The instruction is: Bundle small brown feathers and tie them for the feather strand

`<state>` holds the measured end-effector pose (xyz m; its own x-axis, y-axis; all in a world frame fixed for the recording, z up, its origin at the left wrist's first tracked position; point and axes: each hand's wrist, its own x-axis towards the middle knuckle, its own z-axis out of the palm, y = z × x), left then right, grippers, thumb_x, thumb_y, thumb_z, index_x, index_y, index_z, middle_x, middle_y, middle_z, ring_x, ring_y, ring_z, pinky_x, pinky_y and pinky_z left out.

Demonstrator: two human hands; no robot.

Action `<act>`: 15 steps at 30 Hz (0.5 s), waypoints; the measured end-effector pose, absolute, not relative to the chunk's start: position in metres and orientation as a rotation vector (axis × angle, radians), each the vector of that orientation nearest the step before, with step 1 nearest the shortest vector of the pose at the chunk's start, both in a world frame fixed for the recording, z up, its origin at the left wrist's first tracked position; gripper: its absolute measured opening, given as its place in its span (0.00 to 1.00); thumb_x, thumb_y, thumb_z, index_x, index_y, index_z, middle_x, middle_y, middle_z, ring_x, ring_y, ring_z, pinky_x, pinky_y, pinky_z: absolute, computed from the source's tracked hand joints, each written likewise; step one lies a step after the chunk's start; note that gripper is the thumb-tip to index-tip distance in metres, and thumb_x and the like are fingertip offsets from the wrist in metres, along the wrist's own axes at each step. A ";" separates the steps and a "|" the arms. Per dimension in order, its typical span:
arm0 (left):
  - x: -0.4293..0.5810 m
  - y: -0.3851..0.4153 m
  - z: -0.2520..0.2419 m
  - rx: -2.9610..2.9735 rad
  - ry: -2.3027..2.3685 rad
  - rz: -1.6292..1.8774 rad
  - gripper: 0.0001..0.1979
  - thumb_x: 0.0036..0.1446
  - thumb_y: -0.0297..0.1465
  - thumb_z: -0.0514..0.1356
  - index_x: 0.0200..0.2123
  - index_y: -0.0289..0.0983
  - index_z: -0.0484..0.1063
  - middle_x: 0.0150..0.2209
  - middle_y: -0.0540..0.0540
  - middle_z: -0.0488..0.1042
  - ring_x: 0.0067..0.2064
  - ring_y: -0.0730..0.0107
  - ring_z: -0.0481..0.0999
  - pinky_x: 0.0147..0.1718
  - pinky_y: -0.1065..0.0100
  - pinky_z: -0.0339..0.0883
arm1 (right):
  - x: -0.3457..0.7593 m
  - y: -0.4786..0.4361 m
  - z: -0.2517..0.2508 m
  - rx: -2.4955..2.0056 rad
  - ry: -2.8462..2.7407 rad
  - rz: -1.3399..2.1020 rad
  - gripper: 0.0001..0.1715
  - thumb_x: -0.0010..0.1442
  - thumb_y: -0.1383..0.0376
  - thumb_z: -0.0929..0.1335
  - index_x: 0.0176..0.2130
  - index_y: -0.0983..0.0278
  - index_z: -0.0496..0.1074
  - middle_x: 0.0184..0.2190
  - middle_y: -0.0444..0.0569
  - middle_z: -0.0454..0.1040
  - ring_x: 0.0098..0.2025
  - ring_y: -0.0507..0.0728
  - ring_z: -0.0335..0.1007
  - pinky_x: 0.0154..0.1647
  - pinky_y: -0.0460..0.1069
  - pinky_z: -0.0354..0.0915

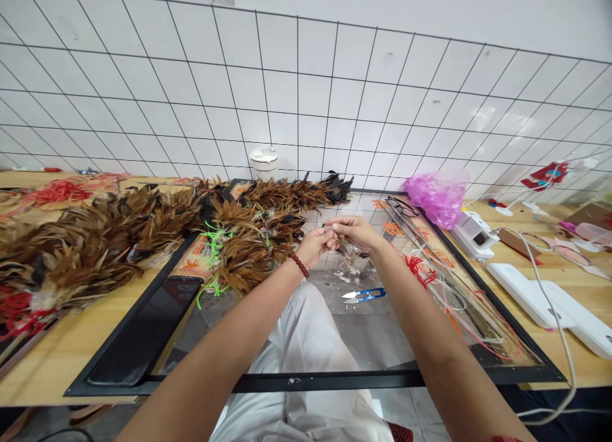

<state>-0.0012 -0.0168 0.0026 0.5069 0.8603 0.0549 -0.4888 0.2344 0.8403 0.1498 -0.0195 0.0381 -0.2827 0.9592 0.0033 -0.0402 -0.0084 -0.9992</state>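
My left hand (316, 245), with a dark red bead bracelet (299, 265) on its wrist, meets my right hand (357, 233) above the glass panel. Both have their fingers pinched close together at the same spot. Whatever is between the fingertips is too small and covered to make out. Below them, dark wispy bits (351, 250) and pale scraps (345, 276) show on the glass. Blue-handled thread snips (364, 295) lie nearer to me, blades pointing left. Left of my hands are brown feather bundles (246, 257) with green ties (216, 244).
A black-framed glass panel (329, 381) spans the wooden table. A phone (148, 330) rests at its left; red cords (421, 270), white cords and eyeglasses (401, 206) are at right. Farther out are a purple bag (437, 196), white power strips (530, 295) and more feathers (95, 244).
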 end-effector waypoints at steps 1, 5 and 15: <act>-0.001 -0.017 0.002 0.941 0.465 0.964 0.13 0.46 0.34 0.68 0.21 0.33 0.69 0.16 0.52 0.62 0.22 0.78 0.62 0.33 0.66 0.64 | 0.150 -0.020 0.039 -1.027 -1.393 1.423 0.21 0.42 0.56 0.76 0.34 0.67 0.76 0.23 0.44 0.74 0.22 0.47 0.64 0.24 0.43 0.61; 0.000 -0.019 0.003 0.903 0.446 0.946 0.12 0.46 0.34 0.68 0.27 0.32 0.73 0.21 0.49 0.69 0.25 0.75 0.69 0.36 0.66 0.67 | 0.147 -0.022 0.043 -1.063 -1.398 1.344 0.21 0.40 0.53 0.76 0.26 0.66 0.71 0.17 0.41 0.70 0.19 0.48 0.65 0.21 0.44 0.63; 0.002 -0.011 -0.004 0.896 0.476 1.013 0.16 0.40 0.36 0.72 0.25 0.30 0.73 0.22 0.48 0.73 0.26 0.75 0.72 0.34 0.70 0.67 | 0.137 -0.024 0.043 -1.081 -1.402 1.231 0.19 0.41 0.53 0.74 0.26 0.64 0.70 0.15 0.42 0.70 0.18 0.51 0.65 0.22 0.47 0.64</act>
